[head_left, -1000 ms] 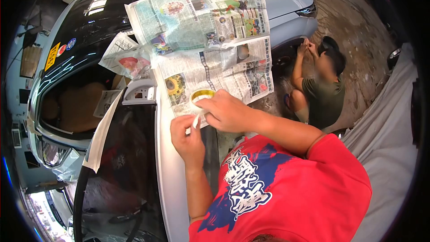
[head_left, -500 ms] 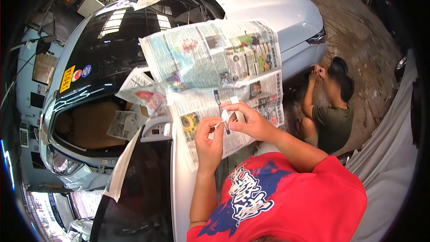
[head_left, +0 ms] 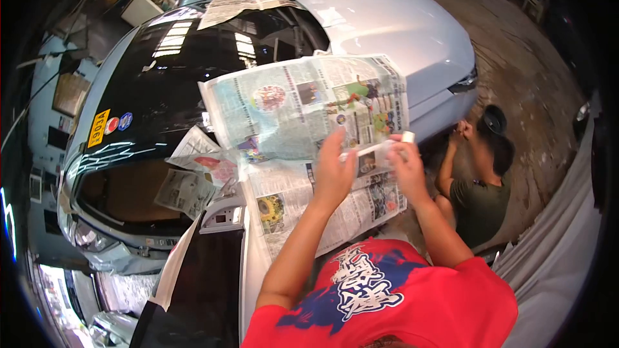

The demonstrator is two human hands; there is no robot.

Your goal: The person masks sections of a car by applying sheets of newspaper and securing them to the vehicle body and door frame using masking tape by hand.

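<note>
A newspaper sheet (head_left: 284,113) drapes over the side of a silver car (head_left: 374,13). Above its lower half, my left hand (head_left: 334,171) pinches one end of a pale tape strip (head_left: 369,150). The strip stretches across to my right hand (head_left: 407,164), whose fingers are closed around what looks like a small roll of white masking tape (head_left: 408,136). Motion blurs both hands, so the exact grip is unclear. The lower newspaper lies just beneath them, with a sunflower picture at its left.
At the left is an open car door (head_left: 219,245) with a dark panel. More newspaper (head_left: 187,190) hangs by the window opening. To the right, another person (head_left: 483,187) squats beside the front of the car. Grey sheeting (head_left: 548,238) hangs at far right.
My hands have moved apart, the right one going right with the tape roll. A length of tape now spans between them. The view has shifted slightly.
</note>
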